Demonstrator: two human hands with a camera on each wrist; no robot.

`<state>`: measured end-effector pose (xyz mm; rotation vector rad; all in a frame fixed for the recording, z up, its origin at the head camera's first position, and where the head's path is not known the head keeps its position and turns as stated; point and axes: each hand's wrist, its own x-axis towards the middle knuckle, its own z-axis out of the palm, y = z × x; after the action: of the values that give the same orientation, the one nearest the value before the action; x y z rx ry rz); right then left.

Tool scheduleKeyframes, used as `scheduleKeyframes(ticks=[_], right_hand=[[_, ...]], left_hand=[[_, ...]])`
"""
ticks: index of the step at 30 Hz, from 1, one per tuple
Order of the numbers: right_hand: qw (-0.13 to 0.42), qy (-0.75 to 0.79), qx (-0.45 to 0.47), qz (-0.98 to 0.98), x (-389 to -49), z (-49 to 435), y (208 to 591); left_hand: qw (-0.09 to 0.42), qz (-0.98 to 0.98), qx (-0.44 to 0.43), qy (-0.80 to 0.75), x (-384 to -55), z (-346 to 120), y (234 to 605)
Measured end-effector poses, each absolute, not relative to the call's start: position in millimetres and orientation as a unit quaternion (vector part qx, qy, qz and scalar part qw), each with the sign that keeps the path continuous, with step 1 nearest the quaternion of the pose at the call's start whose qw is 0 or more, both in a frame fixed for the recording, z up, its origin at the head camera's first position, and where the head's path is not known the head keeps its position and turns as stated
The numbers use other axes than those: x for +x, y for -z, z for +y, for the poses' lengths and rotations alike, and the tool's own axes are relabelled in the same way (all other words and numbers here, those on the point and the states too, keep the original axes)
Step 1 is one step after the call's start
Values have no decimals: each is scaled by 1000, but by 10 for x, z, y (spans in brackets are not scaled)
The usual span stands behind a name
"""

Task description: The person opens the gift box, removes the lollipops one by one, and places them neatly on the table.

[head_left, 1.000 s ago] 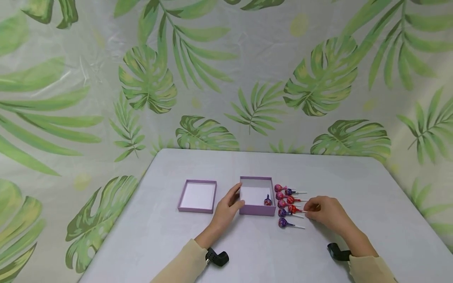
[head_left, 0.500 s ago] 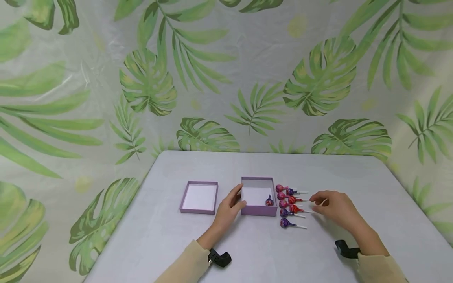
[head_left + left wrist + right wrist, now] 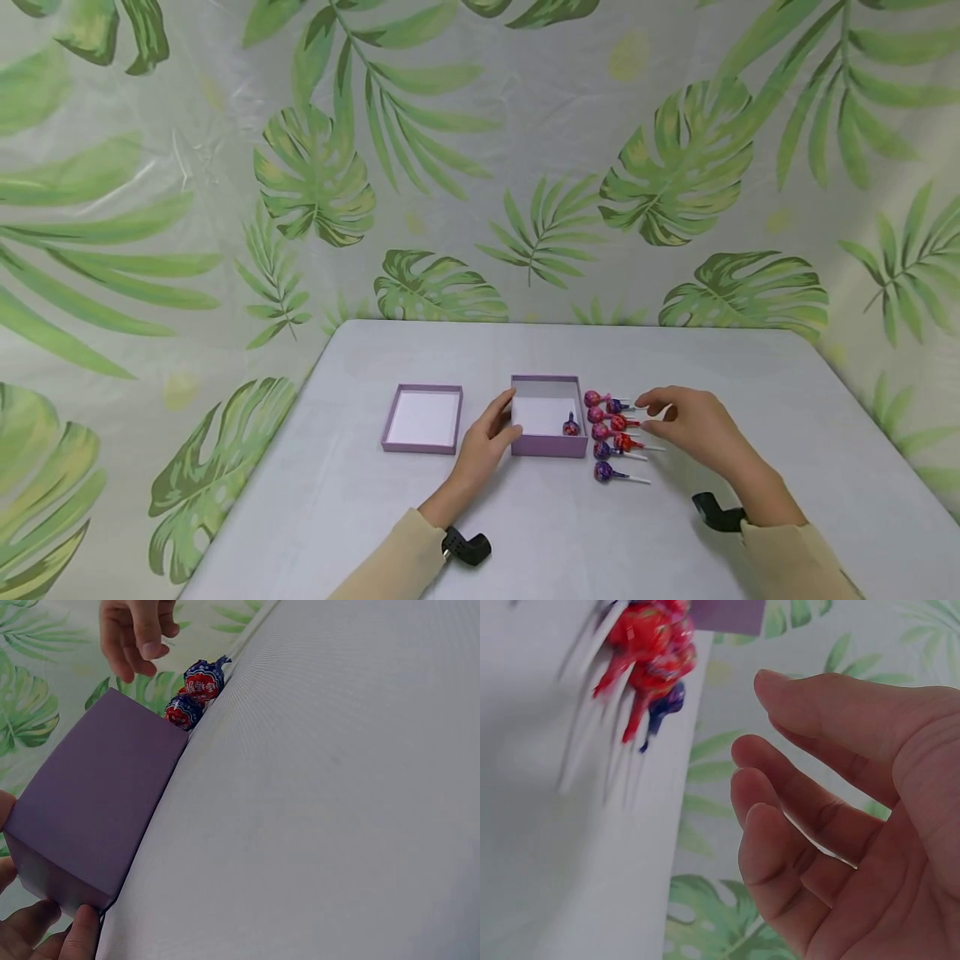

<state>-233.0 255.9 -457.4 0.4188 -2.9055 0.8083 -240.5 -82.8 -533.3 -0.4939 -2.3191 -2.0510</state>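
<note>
An open purple box (image 3: 550,447) with a white inside stands mid-table. One wrapped lollipop (image 3: 571,427) is inside, near its right front corner. My left hand (image 3: 483,446) holds the box's left side; in the left wrist view, its fingers (image 3: 81,934) touch the lower edge of the purple wall. Right of the box lie several lollipops, pink, red and purple, sticks pointing right. A red one (image 3: 626,443) and a purple one (image 3: 603,472) are at the front. Over the sticks of the rear ones hovers my right hand (image 3: 693,423), fingers loosely bent, nothing between them in the right wrist view.
Left of the box, the shallow purple lid (image 3: 422,419) lies with its white inside up. A white cloth covers the table (image 3: 525,533). Behind it hangs a leaf-patterned sheet (image 3: 540,167). Black wrist cameras (image 3: 467,547) sit at both cuffs.
My right hand has left the stick of a front red lollipop, drawn back to the right, then moved toward the rear sticks. The left hand stays on the box.
</note>
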Motion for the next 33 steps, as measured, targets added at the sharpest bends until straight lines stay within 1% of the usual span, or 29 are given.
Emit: scheduleKeyframes(ticks=[7, 21, 28, 33], right_hand=[[49, -268, 142, -952, -2356, 2406, 4477], [38, -294, 157, -942, -2361, 2153, 4431], [30, -302, 159, -939, -2353, 2028, 4424], [33, -301, 173, -937, -2373, 1939, 4413]], left_hand=[[-5, -733, -164, 660, -2271, -843, 5097], [-3, -735, -169, 656, -2278, -848, 5089], [-12, -737, -173, 653, -2273, -862, 5108], [-11, -737, -176, 652, -2260, -862, 5107]])
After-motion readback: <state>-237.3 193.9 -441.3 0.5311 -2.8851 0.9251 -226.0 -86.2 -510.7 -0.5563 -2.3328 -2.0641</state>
